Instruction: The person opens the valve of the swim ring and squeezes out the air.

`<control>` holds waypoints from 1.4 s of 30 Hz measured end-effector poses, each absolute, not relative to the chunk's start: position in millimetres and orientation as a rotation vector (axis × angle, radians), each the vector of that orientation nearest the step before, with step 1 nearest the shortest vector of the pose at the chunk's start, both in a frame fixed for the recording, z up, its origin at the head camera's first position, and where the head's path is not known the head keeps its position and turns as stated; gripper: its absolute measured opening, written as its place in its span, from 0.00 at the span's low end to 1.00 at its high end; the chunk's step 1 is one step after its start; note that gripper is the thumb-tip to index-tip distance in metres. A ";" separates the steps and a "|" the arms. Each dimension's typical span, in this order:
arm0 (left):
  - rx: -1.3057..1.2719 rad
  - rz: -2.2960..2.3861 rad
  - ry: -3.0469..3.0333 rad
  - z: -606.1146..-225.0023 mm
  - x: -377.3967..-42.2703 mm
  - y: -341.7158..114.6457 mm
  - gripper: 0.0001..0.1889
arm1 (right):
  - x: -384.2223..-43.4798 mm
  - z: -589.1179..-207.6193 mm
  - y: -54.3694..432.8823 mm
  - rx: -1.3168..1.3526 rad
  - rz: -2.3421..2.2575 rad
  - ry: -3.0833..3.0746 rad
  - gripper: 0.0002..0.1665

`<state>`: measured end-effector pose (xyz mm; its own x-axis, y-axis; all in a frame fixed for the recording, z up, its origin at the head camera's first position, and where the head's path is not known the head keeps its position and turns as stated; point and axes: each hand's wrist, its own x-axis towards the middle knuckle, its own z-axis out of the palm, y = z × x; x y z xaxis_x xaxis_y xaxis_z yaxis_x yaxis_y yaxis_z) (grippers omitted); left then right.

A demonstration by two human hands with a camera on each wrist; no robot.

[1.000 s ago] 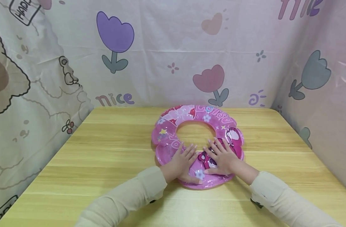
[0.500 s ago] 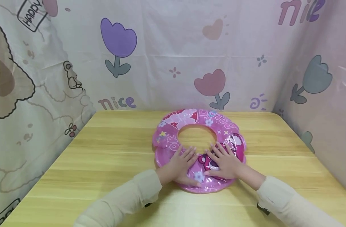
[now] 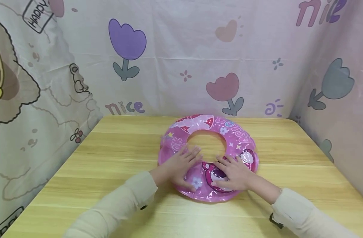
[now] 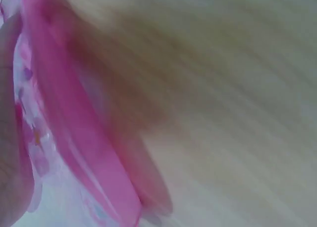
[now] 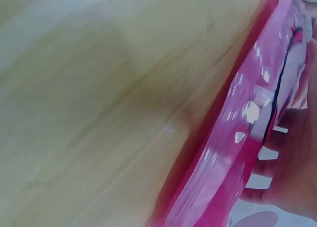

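A pink inflatable swim ring (image 3: 236, 135) lies flat on the wooden table (image 3: 110, 148), printed with a bow, lettering, small flowers and a bear. Its near side lies under both of my hands. My left hand (image 3: 181, 167) rests on the near-left part with fingers extended and thumb spread. On the near-right part, over the bear print, my right hand (image 3: 235, 173) lies with its fingers spread. In the left wrist view the ring's pink edge (image 4: 84, 133) runs beside the hand, blurred. The right wrist view shows the shiny ring wall (image 5: 218, 148) with the right-hand fingers (image 5: 265, 167) against it.
Behind the table hangs a pale cloth (image 3: 169, 39) printed with tulips and hearts. More printed cloth stands along the left (image 3: 56, 109) and right sides. The ring's far edge lies close to the table's back edge.
The swim ring has turned clockwise: its bow and lettering have shifted right, and the near flower has shifted left. My left hand has slid left; the right hand stays nearly in place.
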<state>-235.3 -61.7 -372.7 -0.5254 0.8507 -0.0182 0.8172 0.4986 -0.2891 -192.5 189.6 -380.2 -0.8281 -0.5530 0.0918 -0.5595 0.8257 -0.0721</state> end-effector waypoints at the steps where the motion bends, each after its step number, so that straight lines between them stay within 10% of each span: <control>1: -1.460 0.391 -2.614 -372.3 -237.2 -65.2 0.59 | -192.0 -379.7 188.8 0.910 0.127 -2.922 0.44; 42: -1.096 -0.063 -2.892 -409.1 -209.5 -51.8 0.59 | -188.3 -406.6 185.4 1.043 0.026 -2.781 0.51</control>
